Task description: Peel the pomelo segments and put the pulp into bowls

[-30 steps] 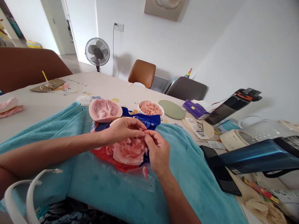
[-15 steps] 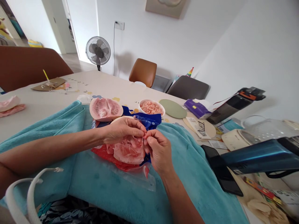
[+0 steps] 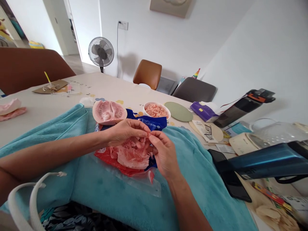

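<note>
My left hand [image 3: 125, 132] and my right hand [image 3: 164, 153] meet fingertip to fingertip, both pinching a small pink piece of pomelo flesh just above a heap of pink pomelo pulp and membrane [image 3: 131, 154]. The heap lies on a red and blue plastic bag [image 3: 113, 162] spread over a teal towel [image 3: 101, 189]. Beyond my hands lie a hollowed pomelo half [image 3: 108, 112] and a white bowl of peeled pulp [image 3: 157, 110].
To the right are a black phone [image 3: 228, 178], a dark blue bottle [image 3: 267, 162], a black flask [image 3: 240, 109], a purple tissue pack [image 3: 203, 112], a green disc [image 3: 178, 111] and glasses on paper [image 3: 204, 130]. Pomelo peel [image 3: 9, 109] lies far left. Chairs ring the table.
My hands rose slightly and shifted a little right, still pinched together over the pulp. The view crept upward a touch.
</note>
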Motion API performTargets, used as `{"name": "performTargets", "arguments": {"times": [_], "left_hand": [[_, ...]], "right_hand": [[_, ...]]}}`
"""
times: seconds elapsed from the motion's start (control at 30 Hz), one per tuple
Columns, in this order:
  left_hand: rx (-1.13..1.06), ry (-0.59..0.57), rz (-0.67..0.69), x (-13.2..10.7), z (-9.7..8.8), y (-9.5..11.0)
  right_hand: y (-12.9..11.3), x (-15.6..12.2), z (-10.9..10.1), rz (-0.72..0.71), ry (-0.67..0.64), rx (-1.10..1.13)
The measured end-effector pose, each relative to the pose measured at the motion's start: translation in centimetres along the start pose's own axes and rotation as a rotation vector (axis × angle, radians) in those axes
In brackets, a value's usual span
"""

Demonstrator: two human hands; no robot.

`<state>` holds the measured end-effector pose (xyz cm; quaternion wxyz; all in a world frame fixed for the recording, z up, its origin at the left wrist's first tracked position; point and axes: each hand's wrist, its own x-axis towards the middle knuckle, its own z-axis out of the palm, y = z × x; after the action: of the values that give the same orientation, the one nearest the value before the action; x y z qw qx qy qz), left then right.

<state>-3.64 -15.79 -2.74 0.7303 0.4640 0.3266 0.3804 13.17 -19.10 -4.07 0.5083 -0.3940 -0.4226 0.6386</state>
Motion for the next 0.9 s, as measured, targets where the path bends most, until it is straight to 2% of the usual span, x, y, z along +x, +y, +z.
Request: {"name": "performTargets", "arguments": {"times": [0.2, 0.4, 0.57, 0.73, 0.9], "left_hand": [[0.007, -0.048, -0.034, 0.2, -0.7, 0.2], [-0.100, -0.100, -0.123, 0.5, -1.1, 0.5], [-0.038, -0.036, -0.076, 0.2, -0.2, 0.2], [0.136, 0.053, 0.042, -0.1, 0.4, -0.6], [0.282, 0.046, 0.086, -0.2, 0.3, -0.5]], "right_hand": [[-0.3, 0.1, -0.4, 0.037, -0.049, -0.016], [-0.2, -0.1, 0.0, 0.025, -0.001, -0.029], [0.1, 0.1, 0.1, 0.042, 0.050, 0.044], [0.2, 0.1, 0.2, 0.085, 0.038, 0.098], [0.0, -0.1, 0.1, 0.100, -0.005, 0.072]]}}
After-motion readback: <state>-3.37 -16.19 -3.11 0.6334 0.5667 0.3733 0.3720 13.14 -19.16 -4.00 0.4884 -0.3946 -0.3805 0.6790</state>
